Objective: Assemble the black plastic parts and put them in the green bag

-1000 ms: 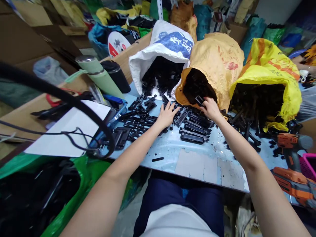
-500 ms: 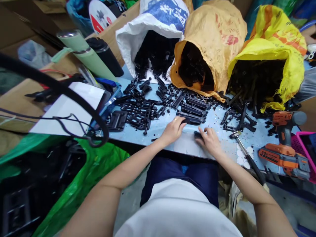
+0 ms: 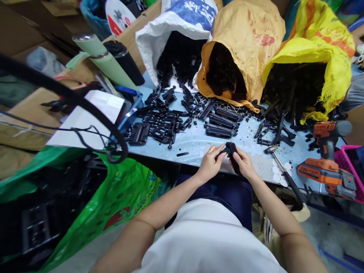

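Both hands meet at the near edge of the pale blue table [image 3: 199, 146]. My left hand [image 3: 209, 163] pinches the left end of a black plastic part [image 3: 231, 151], fingers closed. My right hand [image 3: 245, 165] grips the same part from the right, fingers wrapped around it. Behind the hands lie several flat black bars [image 3: 220, 125] in a row and a scatter of small black pieces [image 3: 165, 121].
Three sacks of black parts stand at the back: white [image 3: 176, 34], orange [image 3: 244, 41], yellow [image 3: 315, 57]. An orange cordless drill [image 3: 327, 155] and a hammer [image 3: 280, 167] lie right. A green flask [image 3: 105, 57], white paper [image 3: 88, 117] and green bag [image 3: 119, 197] are left.
Both hands drew back from the sacks to the near table edge, picked up a black part and now hold it together just above the table.
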The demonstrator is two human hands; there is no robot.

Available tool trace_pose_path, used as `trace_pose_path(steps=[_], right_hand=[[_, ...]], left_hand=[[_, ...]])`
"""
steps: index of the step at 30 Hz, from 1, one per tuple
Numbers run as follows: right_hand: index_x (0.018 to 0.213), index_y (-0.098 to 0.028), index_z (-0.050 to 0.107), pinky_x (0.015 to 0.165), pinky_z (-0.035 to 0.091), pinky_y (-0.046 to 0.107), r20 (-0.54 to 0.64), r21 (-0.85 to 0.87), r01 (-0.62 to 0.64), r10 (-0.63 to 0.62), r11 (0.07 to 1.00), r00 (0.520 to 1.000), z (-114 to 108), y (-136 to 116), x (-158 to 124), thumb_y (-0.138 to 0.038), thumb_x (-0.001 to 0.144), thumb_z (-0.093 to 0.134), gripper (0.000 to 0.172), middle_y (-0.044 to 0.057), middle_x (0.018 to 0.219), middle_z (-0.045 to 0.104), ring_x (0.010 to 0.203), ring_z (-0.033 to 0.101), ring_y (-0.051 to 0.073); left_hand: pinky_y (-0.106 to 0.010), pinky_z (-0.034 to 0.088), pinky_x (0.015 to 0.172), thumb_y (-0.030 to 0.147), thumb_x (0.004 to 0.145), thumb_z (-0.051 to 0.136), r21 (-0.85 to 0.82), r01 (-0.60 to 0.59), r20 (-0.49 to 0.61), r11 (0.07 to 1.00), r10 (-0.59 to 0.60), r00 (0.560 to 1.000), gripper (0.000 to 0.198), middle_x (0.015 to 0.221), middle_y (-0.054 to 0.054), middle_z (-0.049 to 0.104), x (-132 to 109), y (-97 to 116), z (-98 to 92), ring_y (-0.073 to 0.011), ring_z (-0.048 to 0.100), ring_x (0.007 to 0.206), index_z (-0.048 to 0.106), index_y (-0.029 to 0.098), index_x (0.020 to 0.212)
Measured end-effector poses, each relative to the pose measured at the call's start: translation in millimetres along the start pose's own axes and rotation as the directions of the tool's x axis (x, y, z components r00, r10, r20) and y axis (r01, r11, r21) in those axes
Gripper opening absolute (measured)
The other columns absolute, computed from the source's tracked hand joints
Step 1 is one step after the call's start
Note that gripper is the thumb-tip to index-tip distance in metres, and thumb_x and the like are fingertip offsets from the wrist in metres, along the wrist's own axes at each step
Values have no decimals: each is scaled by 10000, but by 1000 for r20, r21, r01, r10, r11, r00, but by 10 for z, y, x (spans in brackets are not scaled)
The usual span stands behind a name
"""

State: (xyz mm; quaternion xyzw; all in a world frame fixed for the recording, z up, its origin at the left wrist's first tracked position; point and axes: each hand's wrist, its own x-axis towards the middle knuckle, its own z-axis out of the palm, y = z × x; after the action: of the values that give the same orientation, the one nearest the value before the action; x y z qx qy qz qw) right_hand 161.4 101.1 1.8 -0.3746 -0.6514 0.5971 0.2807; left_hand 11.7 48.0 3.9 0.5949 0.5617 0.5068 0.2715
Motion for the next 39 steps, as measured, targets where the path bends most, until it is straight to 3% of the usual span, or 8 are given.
trace_pose_path(steps=[8,17,23,27,31,33,36,39], right_hand=[[1303,-237,450,517,497,230,132,-321,277,-246,906,960,-246,-95,-44,-446,855,457,494,59,985,595,513,495,56],[1374,-220,339,595,511,280,-41,-469,357,-423,808,905,90,-154,-142,-414,902,356,511,83,954,594,604,546,117],[1398,-206,286,708,502,325,-71,-534,325,-424,781,903,221,-102,-200,-412,900,359,544,90,965,594,782,578,167],[1403,-209,266,718,503,297,-7,-588,271,-340,762,940,229,3,-153,-404,920,297,522,93,1038,587,829,586,156],[1322,-211,415,745,491,297,89,-838,180,-198,515,976,-138,0,29,-389,904,351,459,92,1060,596,930,566,184],[1273,-169,468,733,479,302,-51,-939,13,-176,343,983,-493,-66,143,-333,902,363,419,125,1091,586,969,540,208],[1176,-86,531,727,437,341,-235,-965,-203,-199,168,951,-1081,-206,281,-161,892,294,378,203,1148,546,1010,497,258],[934,-96,628,814,370,396,-159,-985,-144,-182,94,970,-1560,-309,358,-48,829,308,340,217,1236,489,1090,436,290]], left_hand=[[-245,484,715,277,889,431,135,-98,37,986,94,995,315,836,-36,559,-31,84,-97,-129,556,774,578,190,1154],[-277,486,730,273,931,335,156,-156,-316,975,199,928,345,885,-81,581,-49,208,145,-141,558,807,546,165,1180],[-302,495,713,293,923,341,104,-251,-105,962,261,960,345,871,-88,608,42,95,-58,-158,563,799,583,157,1127],[-328,491,770,278,920,331,135,-153,-72,979,163,984,329,912,-87,614,-14,-48,-39,-171,571,859,580,171,1106],[-401,474,814,198,882,361,364,49,-77,930,-22,997,364,1055,-138,570,-190,-187,22,-230,560,987,488,163,1222],[-487,423,877,123,825,413,519,-64,101,852,13,995,419,1163,-165,526,-212,-226,-8,-284,504,1095,481,167,1237],[-553,319,961,20,774,409,538,-420,502,731,122,856,440,1104,-115,585,-115,-223,-84,-271,497,1109,560,207,1142],[-442,402,889,9,798,390,496,-573,678,653,121,725,405,881,-80,638,33,-168,-126,-203,586,889,577,186,1111]])
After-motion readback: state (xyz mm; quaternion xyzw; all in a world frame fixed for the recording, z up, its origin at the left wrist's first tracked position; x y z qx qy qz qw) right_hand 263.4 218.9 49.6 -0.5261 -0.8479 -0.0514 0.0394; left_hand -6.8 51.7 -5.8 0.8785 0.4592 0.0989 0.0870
